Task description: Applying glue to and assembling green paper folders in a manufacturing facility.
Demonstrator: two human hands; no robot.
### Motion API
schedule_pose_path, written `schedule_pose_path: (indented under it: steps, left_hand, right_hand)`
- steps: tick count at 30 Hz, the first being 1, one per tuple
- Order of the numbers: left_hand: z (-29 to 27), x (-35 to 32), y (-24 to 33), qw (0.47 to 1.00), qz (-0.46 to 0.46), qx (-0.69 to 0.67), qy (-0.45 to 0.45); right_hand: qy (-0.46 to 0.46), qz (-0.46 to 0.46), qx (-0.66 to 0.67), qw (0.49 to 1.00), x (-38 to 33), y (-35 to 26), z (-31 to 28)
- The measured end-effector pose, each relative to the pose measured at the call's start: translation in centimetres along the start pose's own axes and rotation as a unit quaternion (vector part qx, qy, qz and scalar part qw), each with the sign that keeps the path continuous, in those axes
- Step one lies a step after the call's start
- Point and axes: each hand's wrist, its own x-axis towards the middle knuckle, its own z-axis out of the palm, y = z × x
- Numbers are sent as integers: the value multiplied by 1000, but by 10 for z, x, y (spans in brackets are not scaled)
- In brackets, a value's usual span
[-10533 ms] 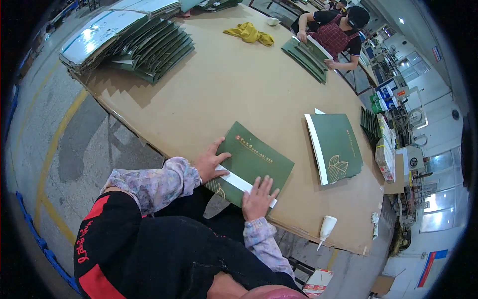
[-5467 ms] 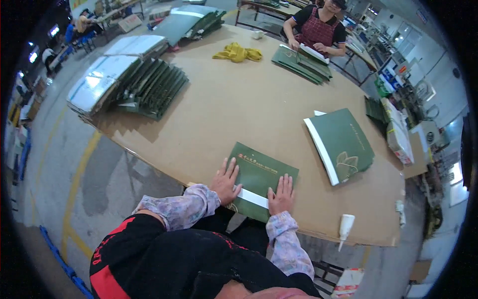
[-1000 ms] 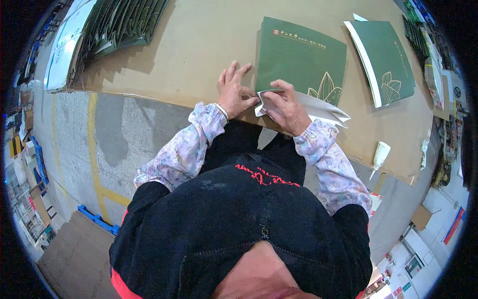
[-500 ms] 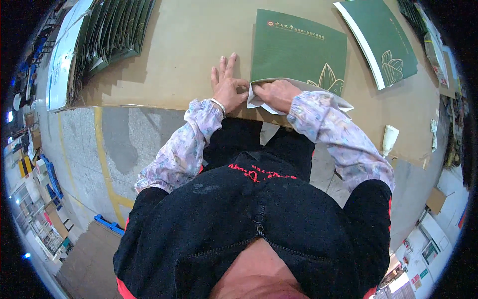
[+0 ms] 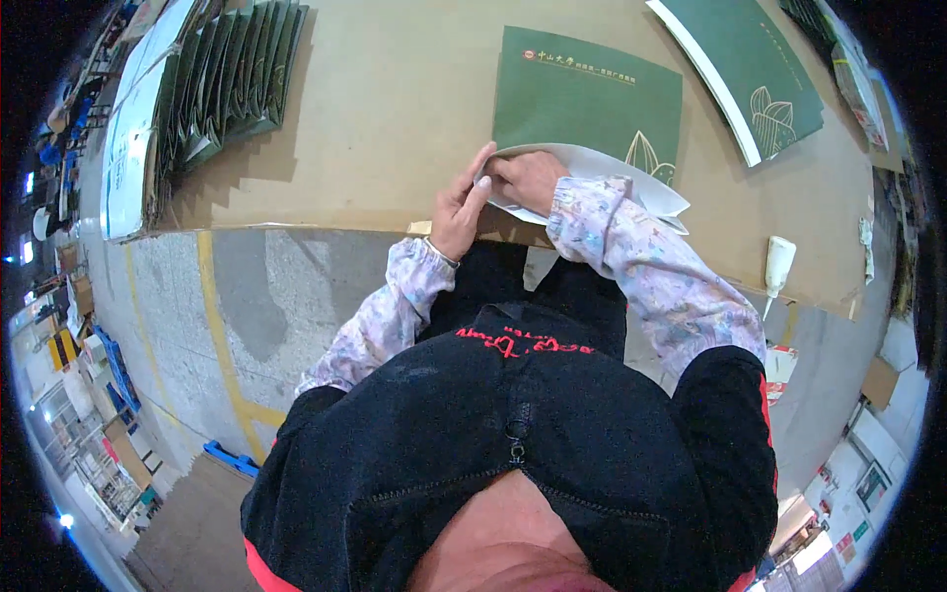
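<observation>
Dark green folder (image 5: 592, 99) with gold leaf motif, white flap (image 5: 602, 173); brown table (image 5: 395, 128).

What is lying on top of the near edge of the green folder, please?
A white flap overlaps the green folder there, with the right hand on it and the left hand beside it. What lies beneath the flap is hidden.

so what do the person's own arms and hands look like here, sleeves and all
Both hands are bare, with no gloves. The left hand comes out of a pale floral-print oversleeve in lilac and pink, gathered by an elastic cuff at the wrist. The right hand has a matching floral oversleeve. Above the elbows both arms are covered by a black jacket with red trim and red embroidery near the collar.
</observation>
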Motion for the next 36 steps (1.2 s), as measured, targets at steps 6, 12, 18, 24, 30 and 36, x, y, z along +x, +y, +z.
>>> schedule_pose_path:
  steps: [6,12,18,24,30,36]
  left_hand:
    - [4,1,0,999,-26,-13,19]
    - [23,-5,-10,971,97,216,-19]
    - [27,-4,-7,939,128,317,-24]
    - [-6,9,-4,997,-48,-22,-56]
    - [-1,10,0,990,-72,-123,-16]
    - [6,6,-6,999,-4,23,-35]
  right_hand:
    - [17,-141,61,988,-36,25,2]
    - [-150,-80,-159,972,-21,-8,-4]
    - [-72,-132,83,985,-32,34,15]
    - [27,-197,-49,979,-34,23,15]
    - [0,-148,-66,987,-30,10,19]
    - [-21,-145,-41,988,-30,3,9]
